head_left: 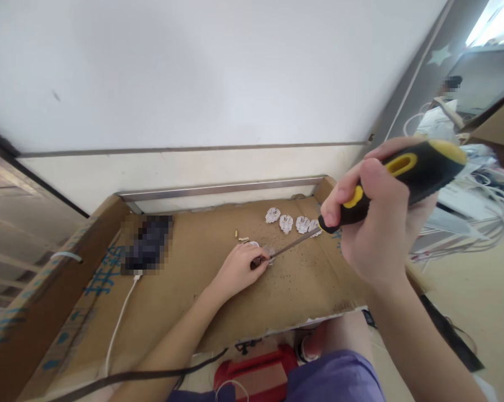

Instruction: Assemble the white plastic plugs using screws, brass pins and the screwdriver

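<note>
My right hand [377, 223] is wrapped round the black-and-yellow handle of a screwdriver [297, 241], raised at the right. Its shaft slants down to the left, with the tip at the fingers of my left hand [241, 267]. Those fingers are closed on a small clear-white plug part [270, 252], held against the cardboard; they hide much of it. Whether the tip sits in a screw cannot be made out. Several similar white plug pieces [286, 223] with metal prongs lie in a row beyond. Small brass pieces [236, 233] rest just past my left hand.
A cardboard work surface [185, 301] with raised sides is strewn with tiny dark specks. At left lies a blurred dark device [149, 245] with a white cable [120, 324]. A white wall [193, 72] stands behind. Cables [481, 218] and boxes crowd the right.
</note>
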`<state>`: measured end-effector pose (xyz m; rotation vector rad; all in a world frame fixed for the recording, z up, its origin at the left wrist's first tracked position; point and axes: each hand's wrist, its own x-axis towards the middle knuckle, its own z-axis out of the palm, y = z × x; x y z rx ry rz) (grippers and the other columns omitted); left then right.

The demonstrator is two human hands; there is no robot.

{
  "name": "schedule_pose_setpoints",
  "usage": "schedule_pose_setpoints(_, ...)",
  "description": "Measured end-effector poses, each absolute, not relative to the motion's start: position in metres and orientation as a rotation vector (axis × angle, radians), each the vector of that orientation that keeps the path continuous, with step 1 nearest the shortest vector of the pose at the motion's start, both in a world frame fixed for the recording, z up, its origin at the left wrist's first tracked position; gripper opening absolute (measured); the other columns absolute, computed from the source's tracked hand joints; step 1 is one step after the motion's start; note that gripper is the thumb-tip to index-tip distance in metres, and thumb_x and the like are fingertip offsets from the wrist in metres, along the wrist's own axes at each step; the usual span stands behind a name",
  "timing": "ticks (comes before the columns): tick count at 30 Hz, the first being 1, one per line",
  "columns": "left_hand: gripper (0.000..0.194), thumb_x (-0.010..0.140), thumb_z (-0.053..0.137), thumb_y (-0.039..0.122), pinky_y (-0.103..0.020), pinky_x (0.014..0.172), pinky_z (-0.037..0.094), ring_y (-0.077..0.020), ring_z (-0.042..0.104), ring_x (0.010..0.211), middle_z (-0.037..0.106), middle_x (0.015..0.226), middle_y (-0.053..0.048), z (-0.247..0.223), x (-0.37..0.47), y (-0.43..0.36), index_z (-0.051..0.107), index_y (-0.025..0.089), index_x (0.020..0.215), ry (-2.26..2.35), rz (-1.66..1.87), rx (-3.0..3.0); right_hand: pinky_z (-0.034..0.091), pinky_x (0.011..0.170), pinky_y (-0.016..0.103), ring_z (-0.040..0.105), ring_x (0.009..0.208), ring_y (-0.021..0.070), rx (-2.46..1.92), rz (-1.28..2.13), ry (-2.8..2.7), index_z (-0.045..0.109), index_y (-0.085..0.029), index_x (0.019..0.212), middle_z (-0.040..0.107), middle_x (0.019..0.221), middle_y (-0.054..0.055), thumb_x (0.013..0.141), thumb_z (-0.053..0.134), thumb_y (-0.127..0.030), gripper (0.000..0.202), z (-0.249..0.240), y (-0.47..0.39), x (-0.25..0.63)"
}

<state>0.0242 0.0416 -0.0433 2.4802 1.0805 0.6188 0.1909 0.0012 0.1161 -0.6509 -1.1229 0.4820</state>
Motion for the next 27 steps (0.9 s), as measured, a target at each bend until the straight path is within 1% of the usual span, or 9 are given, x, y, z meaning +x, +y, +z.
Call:
schedule_pose_setpoints(6, 0.010, 0.084, 0.054, 0.026, -0.029, 0.076, 0.039, -0.0159, 0.057, 0.079, 0.064, 0.078, 0.000, -0.0444, 0.0244, 0.0432, 0.063, 0.022, 0.083, 1.073, 0.634, 2.456, 0.031, 0.032, 0.023, 0.040, 0.035, 0.0059, -0.648, 0.494, -1.114, 0.039, -0.021, 0.082, 0.042, 0.062, -0.008, 0.078, 0.057, -0.027, 0.019, 0.1154, 0.0007, 0.1893)
schedule_pose_setpoints(11, 0.007, 0.082, 0.057, 0.025, -0.029, 0.077, 0.039, -0.0149, 0.058, 0.079, 0.065, 0.081, 0.001, -0.0427, 0.0257, 0.0425, 0.062, 0.022, 0.085, 1.098, 0.641, 2.389, 0.033, 0.033, 0.024, 0.041, 0.034, 0.0075, -0.650, 0.505, -1.115, 0.041, -0.022, 0.083, 0.042, 0.060, -0.008, 0.078, 0.056, -0.025, 0.017, 0.1159, -0.0022, 0.1878)
schedule_pose_setpoints(14, 0.010, 0.081, 0.058, 0.024, -0.031, 0.082, 0.038, -0.0144, 0.059, 0.080, 0.067, 0.084, 0.002, -0.0418, 0.0268, 0.0418, 0.062, 0.023, 0.089, 1.125, 0.644, 2.363, 0.034, 0.034, 0.024, 0.042, 0.035, 0.0077, -0.646, 0.510, -1.110, 0.041, -0.021, 0.083, 0.041, 0.059, -0.007, 0.078, 0.057, -0.025, 0.017, 0.1165, -0.0033, 0.1866)
schedule_pose_setpoints(18, 0.010, 0.081, 0.057, 0.024, -0.031, 0.081, 0.037, -0.0138, 0.059, 0.076, 0.067, 0.080, 0.003, -0.0415, 0.0277, 0.0416, 0.064, 0.025, 0.089, 1.158, 0.616, 2.343, 0.033, 0.033, 0.024, 0.042, 0.035, 0.0075, -0.621, 0.512, -1.111, 0.043, -0.020, 0.083, 0.042, 0.060, -0.007, 0.077, 0.060, -0.022, 0.018, 0.1161, -0.0026, 0.1862)
schedule_pose_setpoints(22, 0.012, 0.081, 0.058, 0.025, -0.032, 0.083, 0.038, -0.0137, 0.060, 0.076, 0.069, 0.084, 0.003, -0.0428, 0.0272, 0.0427, 0.064, 0.026, 0.090, 1.146, 0.626, 2.318, 0.031, 0.032, 0.024, 0.041, 0.035, 0.0074, -0.596, 0.449, -1.106, 0.044, -0.020, 0.085, 0.043, 0.060, -0.006, 0.076, 0.060, -0.021, 0.018, 0.1167, -0.0021, 0.1882)
schedule_pose_setpoints(25, 0.013, 0.080, 0.059, 0.026, -0.033, 0.084, 0.038, -0.0144, 0.061, 0.077, 0.071, 0.087, 0.004, -0.0437, 0.0265, 0.0433, 0.063, 0.026, 0.093, 1.151, 0.631, 2.301, 0.031, 0.031, 0.024, 0.041, 0.035, 0.0081, -0.618, 0.416, -1.135, 0.044, -0.020, 0.085, 0.044, 0.058, -0.006, 0.076, 0.061, -0.025, 0.020, 0.1173, -0.0047, 0.1891)
schedule_pose_setpoints(27, 0.017, 0.080, 0.060, 0.026, -0.034, 0.085, 0.038, -0.0150, 0.061, 0.077, 0.071, 0.086, 0.004, -0.0440, 0.0263, 0.0433, 0.060, 0.026, 0.097, 1.155, 0.642, 2.284, 0.032, 0.031, 0.025, 0.043, 0.036, 0.0084, -0.626, 0.433, -1.155, 0.044, -0.020, 0.085, 0.045, 0.059, -0.006, 0.075, 0.062, -0.023, 0.020, 0.1164, -0.0063, 0.1886)
